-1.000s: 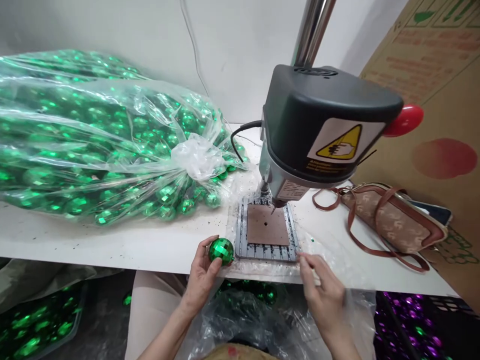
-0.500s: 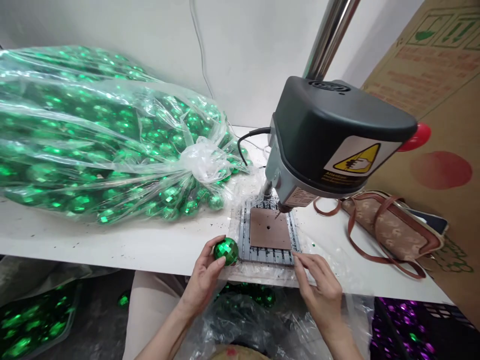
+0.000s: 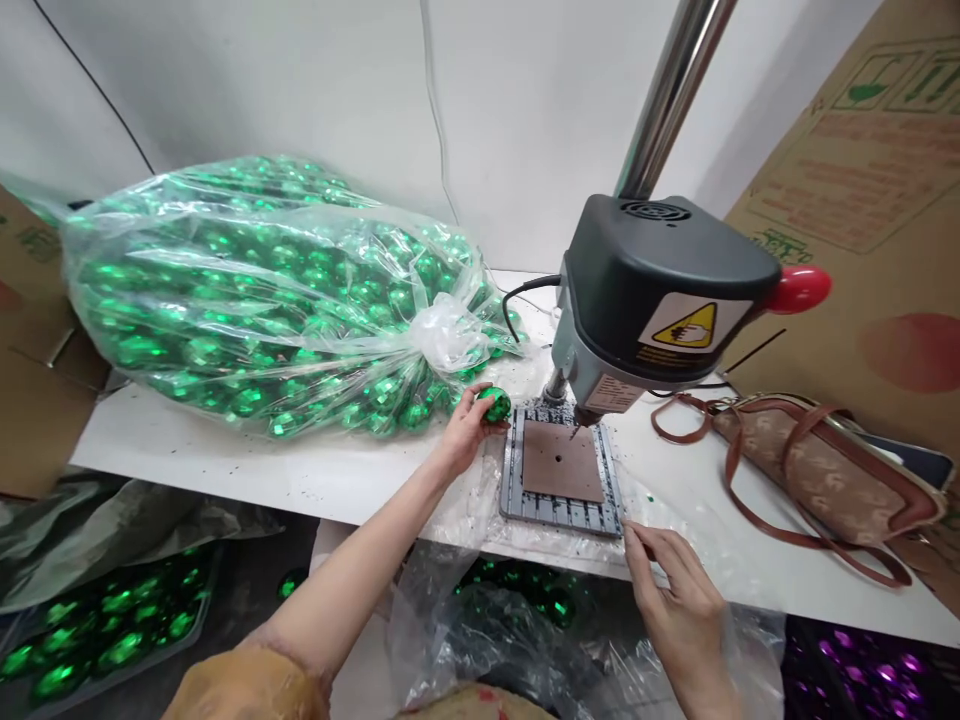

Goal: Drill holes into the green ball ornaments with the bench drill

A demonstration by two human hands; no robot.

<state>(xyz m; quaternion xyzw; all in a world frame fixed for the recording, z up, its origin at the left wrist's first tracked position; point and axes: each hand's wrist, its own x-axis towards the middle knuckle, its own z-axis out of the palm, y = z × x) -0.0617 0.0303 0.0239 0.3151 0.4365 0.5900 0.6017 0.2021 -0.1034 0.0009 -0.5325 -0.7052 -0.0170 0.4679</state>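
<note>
L hand (image 3: pixel 466 432) is clamped on the green ball (image 3: pixel 496 402), left of the drill press (image 3: pixel 667 290); light, even grip prob. best, fingertips clear of the bit (image 3: pixel 576 433) (faceted shell may slip). R hand (image 3: pixel 679 595), in front of press: thumb & finger near together, can't tell if pinching anything. Ball's palm side hidden; bit tip unclear.

The 1 camera sits on the person's head, looking toward 12 o'clock and steeply down across the white table (image 3: pixel 225 460), from close range. It sees the drill press (image 3: pixel 660 290) from above and in front at about 2 o'clock, with its slotted base (image 3: pixel 562 514) just off center. The view reaches the wall (image 3: pixel 525 130) at 12 o'clock and dips below the table's near edge at 6 o'clock.
</note>
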